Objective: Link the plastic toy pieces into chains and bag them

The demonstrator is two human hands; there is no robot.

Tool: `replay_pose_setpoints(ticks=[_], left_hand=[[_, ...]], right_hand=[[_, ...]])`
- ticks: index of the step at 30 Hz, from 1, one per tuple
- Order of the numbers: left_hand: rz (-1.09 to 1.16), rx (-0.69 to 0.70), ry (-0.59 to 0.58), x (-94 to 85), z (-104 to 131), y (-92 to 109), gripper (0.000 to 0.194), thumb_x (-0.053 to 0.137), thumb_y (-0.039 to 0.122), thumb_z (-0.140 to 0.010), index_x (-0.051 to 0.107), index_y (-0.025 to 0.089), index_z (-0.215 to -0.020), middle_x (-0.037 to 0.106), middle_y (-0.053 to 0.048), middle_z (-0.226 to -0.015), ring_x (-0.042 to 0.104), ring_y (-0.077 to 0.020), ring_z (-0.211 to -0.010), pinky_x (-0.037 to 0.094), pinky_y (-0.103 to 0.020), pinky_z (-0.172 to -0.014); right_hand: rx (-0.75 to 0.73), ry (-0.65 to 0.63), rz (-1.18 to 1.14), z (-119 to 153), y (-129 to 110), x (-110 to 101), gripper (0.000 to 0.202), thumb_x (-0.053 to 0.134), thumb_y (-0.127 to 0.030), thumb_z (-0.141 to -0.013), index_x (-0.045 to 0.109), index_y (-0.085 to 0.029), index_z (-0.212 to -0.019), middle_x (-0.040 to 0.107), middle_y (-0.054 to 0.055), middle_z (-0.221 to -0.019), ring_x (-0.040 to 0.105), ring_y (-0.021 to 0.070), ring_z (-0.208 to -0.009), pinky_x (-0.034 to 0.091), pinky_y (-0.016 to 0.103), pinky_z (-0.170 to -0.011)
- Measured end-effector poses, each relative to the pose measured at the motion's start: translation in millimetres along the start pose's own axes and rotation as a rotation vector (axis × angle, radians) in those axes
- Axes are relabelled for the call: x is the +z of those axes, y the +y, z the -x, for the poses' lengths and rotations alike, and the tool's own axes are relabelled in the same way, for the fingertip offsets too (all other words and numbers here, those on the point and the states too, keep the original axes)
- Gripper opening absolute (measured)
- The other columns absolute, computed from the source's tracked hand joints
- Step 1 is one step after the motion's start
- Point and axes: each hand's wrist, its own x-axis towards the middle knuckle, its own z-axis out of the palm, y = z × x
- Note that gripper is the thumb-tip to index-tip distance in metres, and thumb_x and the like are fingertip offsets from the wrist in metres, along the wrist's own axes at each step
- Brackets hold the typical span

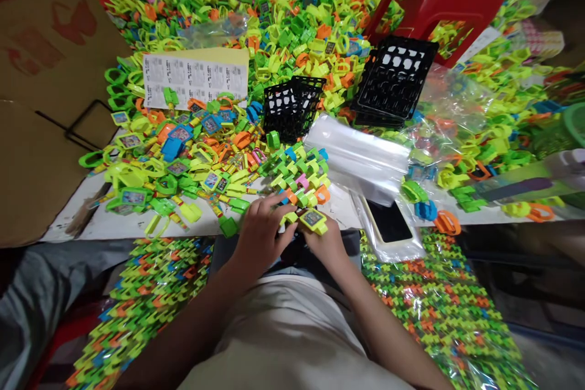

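Yellow plastic makes up the toy watch (313,220) held at the right hand (323,242), its square picture face turned up. Any writing on that face is too small to read. The watch lies over the ends of the right fingers, which are curled and mostly hidden beneath it. The left hand (261,231) has its fingers slightly spread, with the thumb apart from them; a small yellow piece (287,218) sits between thumb and fingers, but whether they pinch it I cannot tell.

Just beyond the hands is a cluster of linked watches (299,173) in green, yellow, orange and pink. A white label sheet (194,80) carries rows of small dark print, too fine to read. Red printing marks the cardboard box (50,73), also unreadable. Black plastic trays (395,79), clear plastic bags (359,155) and a phone (388,220) lie to the right of the cluster, and a red stool (450,3) stands farther back.
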Motion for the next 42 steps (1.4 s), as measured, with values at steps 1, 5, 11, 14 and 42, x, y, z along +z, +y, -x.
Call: replay_pose_setpoints(ticks=[1,5,11,14,42], left_hand=[[0.008,-0.003,-0.002,-0.5,-0.5,1.3,0.033,0.060,0.027,-0.082,0.048,0.022,-0.112,0.052,-0.010,-0.121,0.048,-0.0241,-0.115,0.039,-0.042,-0.096],[0.023,-0.023,0.004,-1.9,-2.2,3.7,0.040,0.067,0.036,-0.076,0.049,0.022,-0.109,0.052,-0.010,-0.119,0.049,-0.0255,-0.113,0.041,-0.042,-0.095],[0.028,-0.045,-0.013,-1.6,-1.8,0.6,0.045,0.071,0.037,-0.072,0.048,0.021,-0.107,0.051,-0.011,-0.121,0.048,-0.0265,-0.115,0.040,-0.043,-0.097],[0.017,-0.060,-0.029,-3.3,-2.5,-0.5,0.043,0.071,0.034,-0.072,0.049,0.022,-0.107,0.051,-0.011,-0.120,0.048,-0.0262,-0.115,0.040,-0.043,-0.098],[-0.105,-0.195,-0.162,-2.8,-25.0,12.8,0.046,0.057,0.031,-0.084,0.052,0.024,-0.129,0.054,-0.008,-0.108,0.048,-0.0247,-0.092,0.045,-0.039,-0.080]], right_hand=[[-0.004,-0.015,0.036,-1.3,-0.4,1.2,0.017,0.050,-0.010,-0.069,0.064,-0.019,-0.073,0.069,0.007,-0.075,0.065,0.0208,-0.072,0.052,0.030,-0.069],[0.076,-0.003,-0.040,-3.8,0.4,-0.1,0.013,0.053,-0.015,-0.072,0.065,-0.019,-0.074,0.070,0.005,-0.075,0.065,0.0198,-0.070,0.052,0.028,-0.065],[0.124,0.018,-0.224,1.7,5.9,-7.0,0.015,0.060,-0.030,-0.079,0.068,-0.020,-0.088,0.073,0.005,-0.085,0.068,0.0198,-0.078,0.054,0.030,-0.074],[0.136,0.032,-0.252,3.5,5.8,-5.8,0.015,0.060,-0.030,-0.080,0.067,-0.021,-0.090,0.073,0.003,-0.087,0.068,0.0190,-0.079,0.054,0.030,-0.075],[-0.062,-0.295,0.277,-22.9,-7.0,-6.8,0.019,0.044,-0.012,-0.078,0.061,-0.017,-0.069,0.067,0.010,-0.068,0.062,0.0203,-0.063,0.045,0.026,-0.057]])
